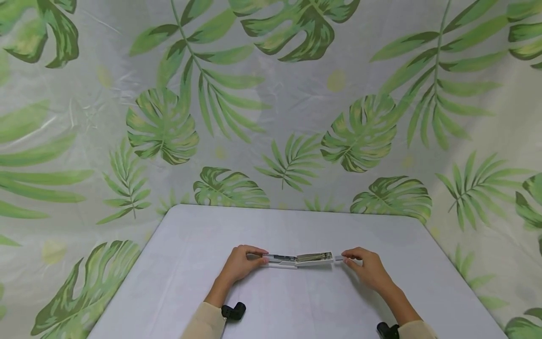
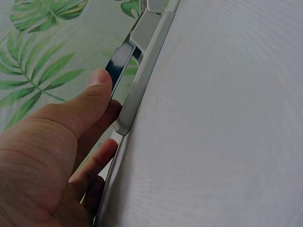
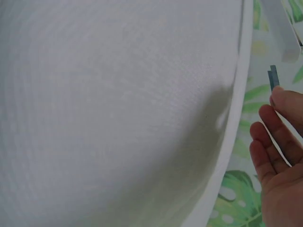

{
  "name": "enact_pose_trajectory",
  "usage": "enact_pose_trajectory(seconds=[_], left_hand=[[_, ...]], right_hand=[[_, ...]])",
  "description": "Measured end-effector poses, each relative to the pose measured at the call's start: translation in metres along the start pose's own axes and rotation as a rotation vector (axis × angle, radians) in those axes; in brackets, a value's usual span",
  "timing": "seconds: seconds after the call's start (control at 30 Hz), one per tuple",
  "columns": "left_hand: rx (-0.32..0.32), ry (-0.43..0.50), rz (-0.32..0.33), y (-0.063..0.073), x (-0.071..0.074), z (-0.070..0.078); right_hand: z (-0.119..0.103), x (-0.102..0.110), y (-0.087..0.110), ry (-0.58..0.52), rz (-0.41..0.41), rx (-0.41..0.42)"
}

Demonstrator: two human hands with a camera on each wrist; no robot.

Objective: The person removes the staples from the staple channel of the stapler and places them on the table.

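A white stapler (image 1: 314, 262) lies opened out in the middle of the table, its metal inner parts showing. At its left end, my left hand (image 1: 242, 264) pinches the dark metal part between thumb and fingers; in the left wrist view that metal strip (image 2: 119, 61) stands apart from the white base (image 2: 142, 90). Just off the stapler's right end, a short strip of staples (image 3: 274, 78) is pinched by my right hand (image 1: 367, 267) between thumb and index finger. The other right fingers are loosely bent. A small gap separates the strip from the stapler.
The white-covered table (image 1: 271, 310) runs back to a curtain (image 1: 292, 117) printed with green leaves. Black wrist cameras (image 1: 234, 311) sit on both forearms, over light sleeves.
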State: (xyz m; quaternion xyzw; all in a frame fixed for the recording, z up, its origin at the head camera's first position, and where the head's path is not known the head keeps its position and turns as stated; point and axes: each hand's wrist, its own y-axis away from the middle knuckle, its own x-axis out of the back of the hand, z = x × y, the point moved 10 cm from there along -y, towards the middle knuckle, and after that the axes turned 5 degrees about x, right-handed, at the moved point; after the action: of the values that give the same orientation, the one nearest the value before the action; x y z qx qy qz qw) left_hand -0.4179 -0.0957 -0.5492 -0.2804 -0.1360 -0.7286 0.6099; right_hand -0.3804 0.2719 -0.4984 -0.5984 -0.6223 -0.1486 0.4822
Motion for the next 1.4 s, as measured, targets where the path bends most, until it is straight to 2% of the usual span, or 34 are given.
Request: enact_pose_trajectory(seconds=[0.37, 0.6, 0.8, 0.93, 1.4], left_hand=[[-0.014, -0.005, 0.0, -0.001, 0.0, 0.001], [-0.01, 0.009, 0.003, -0.003, 0.002, 0.001], [0.001, 0.018, -0.006, -0.001, 0.0, 0.0], [-0.002, 0.023, -0.008, -0.001, -0.001, -0.001], [-0.017, 0.001, 0.0, -0.001, 0.0, 0.0]], right_hand=[[0.014, -0.014, 0.004, 0.008, -0.11, -0.103], [0.015, -0.016, 0.001, 0.043, -0.133, -0.09], [0.021, -0.021, 0.003, 0.086, -0.167, -0.116], [0.021, -0.023, 0.004, 0.119, -0.175, -0.096], [0.016, -0.023, 0.003, 0.134, -0.189, -0.069]])
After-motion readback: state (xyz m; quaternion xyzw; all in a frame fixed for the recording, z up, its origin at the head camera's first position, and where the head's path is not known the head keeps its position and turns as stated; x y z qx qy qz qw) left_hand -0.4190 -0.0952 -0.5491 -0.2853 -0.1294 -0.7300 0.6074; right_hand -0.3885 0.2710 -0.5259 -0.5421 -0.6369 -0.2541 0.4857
